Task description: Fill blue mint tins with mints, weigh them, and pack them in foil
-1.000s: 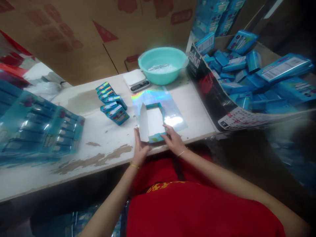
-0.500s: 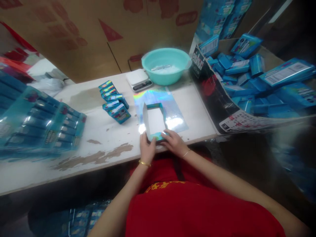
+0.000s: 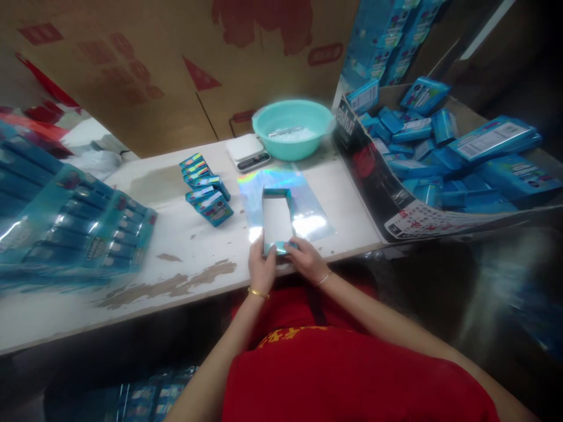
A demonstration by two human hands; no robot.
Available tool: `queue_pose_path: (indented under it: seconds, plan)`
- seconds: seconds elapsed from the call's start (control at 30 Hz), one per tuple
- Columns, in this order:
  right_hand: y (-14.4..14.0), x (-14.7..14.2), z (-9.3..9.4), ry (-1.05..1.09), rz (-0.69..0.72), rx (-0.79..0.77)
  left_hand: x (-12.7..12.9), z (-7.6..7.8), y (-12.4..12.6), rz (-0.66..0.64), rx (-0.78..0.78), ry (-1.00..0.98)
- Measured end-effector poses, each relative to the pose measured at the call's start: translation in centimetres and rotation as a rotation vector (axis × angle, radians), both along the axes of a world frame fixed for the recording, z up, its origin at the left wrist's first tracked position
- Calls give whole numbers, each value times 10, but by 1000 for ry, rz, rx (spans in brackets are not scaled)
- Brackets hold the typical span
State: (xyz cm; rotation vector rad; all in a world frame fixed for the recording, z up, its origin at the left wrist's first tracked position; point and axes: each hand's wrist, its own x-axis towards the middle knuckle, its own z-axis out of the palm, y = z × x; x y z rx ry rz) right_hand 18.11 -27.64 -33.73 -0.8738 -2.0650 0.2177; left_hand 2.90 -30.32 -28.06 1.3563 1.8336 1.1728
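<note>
The open blue carton (image 3: 278, 218) is being gripped at its near end by fingers of the left hand (image 3: 261, 266) and right hand (image 3: 308, 259). It is being held over a holographic sheet (image 3: 303, 199) on the desk (image 3: 176, 246).

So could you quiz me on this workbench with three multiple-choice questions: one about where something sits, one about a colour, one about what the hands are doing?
1. Where is the bowl?
A. at the table's far edge, beside the small scale
B. on the floor
C. in the person's lap

2. What colour is the bowl?
A. red
B. turquoise
C. black

3. What are the left hand and right hand doing?
A. resting apart, empty
B. both gripping the near end of an open box
C. lifting the bowl

Answers: 1 A, it stands by the scale near the cardboard wall; 2 B, its rim is pale turquoise; 3 B, the fingers of both hands close on the box's near end.
</note>
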Motion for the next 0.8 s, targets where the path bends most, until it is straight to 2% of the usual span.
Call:
queue_pose_path:
  seconds: [0.13,0.27,0.33,0.4,0.47,0.53,0.63,0.8]
  plan:
    - [0,0,0,44,5,-32,-3,2,8,-31,-62,-153]
    - [-8,1,23,191,-12,-79,2,20,6,-20,30,-186]
    - [-13,-4,43,381,-98,-260,9,35,1,8,137,-153]
    - [-18,-13,65,674,-119,-581,19,48,-4,46,203,-141]
    - [-21,-23,85,966,-15,-923,28,57,-8,68,226,-166]
    - [-22,-32,101,1167,92,-1123,36,61,-10,81,243,-178]
    - [-21,-37,118,1313,104,-1144,42,60,-11,108,293,-136]
    - [-21,-35,130,1347,-29,-1155,44,53,-9,83,370,-20]
